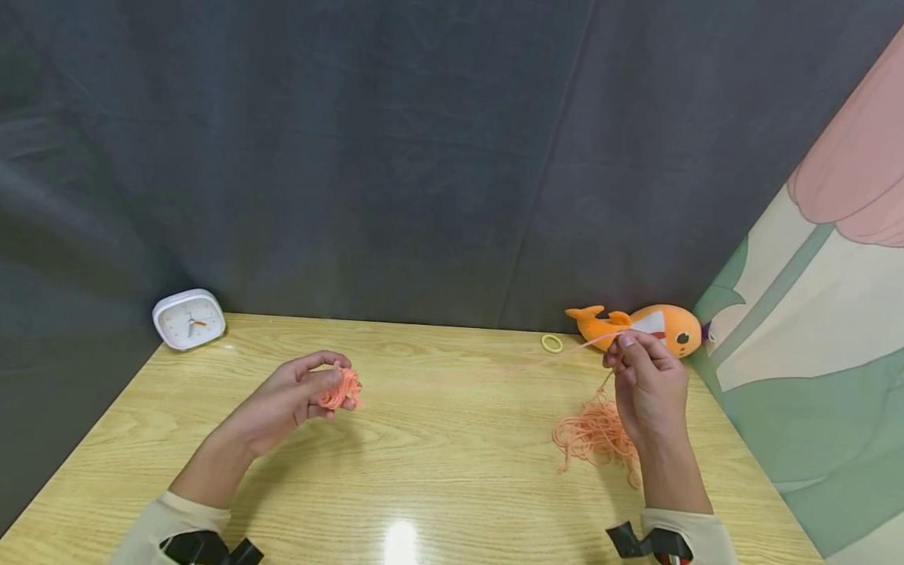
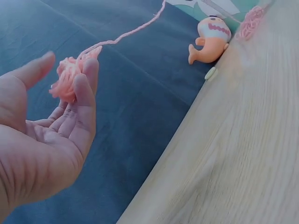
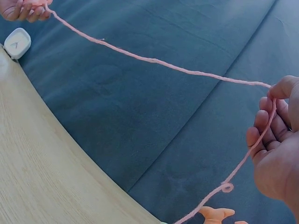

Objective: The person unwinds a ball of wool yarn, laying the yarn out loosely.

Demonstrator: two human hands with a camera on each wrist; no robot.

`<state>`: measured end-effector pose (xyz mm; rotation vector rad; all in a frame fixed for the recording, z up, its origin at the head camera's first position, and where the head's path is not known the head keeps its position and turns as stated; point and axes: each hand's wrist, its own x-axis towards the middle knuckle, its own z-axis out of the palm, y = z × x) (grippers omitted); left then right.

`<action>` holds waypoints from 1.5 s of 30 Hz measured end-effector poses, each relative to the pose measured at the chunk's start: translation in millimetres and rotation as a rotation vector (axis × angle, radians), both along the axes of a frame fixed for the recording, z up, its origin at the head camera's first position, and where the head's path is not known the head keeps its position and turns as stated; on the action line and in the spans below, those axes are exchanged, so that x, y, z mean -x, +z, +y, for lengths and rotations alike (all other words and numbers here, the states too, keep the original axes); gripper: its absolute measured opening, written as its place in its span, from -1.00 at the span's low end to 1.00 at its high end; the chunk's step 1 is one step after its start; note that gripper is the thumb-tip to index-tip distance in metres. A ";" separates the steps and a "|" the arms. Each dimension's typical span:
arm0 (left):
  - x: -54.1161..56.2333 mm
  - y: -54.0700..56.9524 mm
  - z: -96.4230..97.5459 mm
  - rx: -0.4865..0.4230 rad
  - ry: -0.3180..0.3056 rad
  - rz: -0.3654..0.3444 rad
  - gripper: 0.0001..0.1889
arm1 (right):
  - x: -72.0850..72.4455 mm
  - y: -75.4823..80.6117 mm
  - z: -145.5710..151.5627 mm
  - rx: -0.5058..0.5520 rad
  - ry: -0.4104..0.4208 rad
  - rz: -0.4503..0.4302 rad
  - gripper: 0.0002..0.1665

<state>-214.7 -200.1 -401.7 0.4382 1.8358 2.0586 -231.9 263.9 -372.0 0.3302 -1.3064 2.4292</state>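
Observation:
My left hand (image 1: 293, 396) holds a small wound bundle of coral yarn (image 1: 342, 388) above the left half of the table. In the left wrist view the bundle (image 2: 70, 79) sits against the bent fingers, with the thumb lifted off to one side. A single yarn strand (image 3: 149, 59) runs across from it to my right hand (image 1: 646, 384). There the strand is pinched between thumb and forefinger, then passes over the other fingers and down. A loose, tangled heap of the same yarn (image 1: 593, 431) lies on the table below, partly hidden by the right hand and wrist.
An orange plush whale (image 1: 667, 326) lies at the back right, with a small yellow ring (image 1: 552, 343) beside it. A white clock (image 1: 189, 319) stands at the back left corner of the wooden table (image 1: 438, 463). Dark cloth (image 1: 395, 157) hangs behind.

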 end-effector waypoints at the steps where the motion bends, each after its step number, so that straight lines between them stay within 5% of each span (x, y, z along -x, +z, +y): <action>1: 0.1 -0.3 1.2 0.004 0.005 -0.001 -0.85 | -0.4 0.3 0.4 -0.002 -0.002 -0.005 -0.84; 17: 3.3 1.4 7.8 0.190 0.199 0.138 -0.72 | -10.1 9.4 38.6 0.097 -0.153 -0.017 -0.87; 27: 1.4 3.7 0.8 0.163 0.234 0.139 -0.71 | -10.2 5.8 63.1 0.142 -0.257 -0.062 -0.91; 45: -1.0 8.9 -8.5 0.176 0.310 0.189 -0.79 | -11.8 10.8 97.4 0.383 -0.360 0.004 -0.89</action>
